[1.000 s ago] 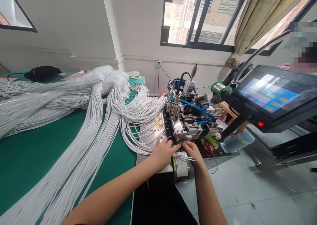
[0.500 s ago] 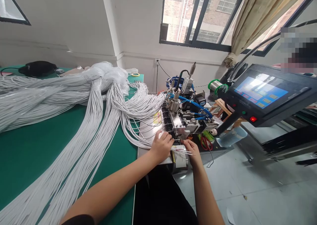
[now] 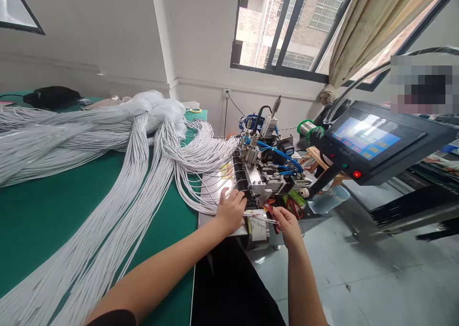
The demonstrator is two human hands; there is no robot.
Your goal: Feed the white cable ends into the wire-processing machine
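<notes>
My left hand (image 3: 231, 214) is closed over several thin white cables (image 3: 210, 206) at the front of the metal plate, its fingertips beside the machine (image 3: 255, 177). The thumb sticks up. Beyond that hand, the cable ends reach right over a round metal cylinder (image 3: 258, 230) with a paper label. My right hand (image 3: 289, 226) pinches at the tips of these cables between thumb and fingers; which strands it grips is too small to tell. A red-handled tool (image 3: 268, 208) shows just behind the right fingertips.
Large bundles of white cable (image 3: 143, 182) cover much of the green table (image 3: 96, 197). A control screen (image 3: 366, 135) stands on an arm at right. Red-handled scissors (image 3: 296, 205), a clear plastic tub (image 3: 329, 200) and a solder-wire spool (image 3: 310, 130) lie around the machine. A blurred person is at far right.
My right hand has moved right and slightly down from the machine's front to the cable tips. My left hand has shifted slightly left. The red-handled tool is now uncovered.
</notes>
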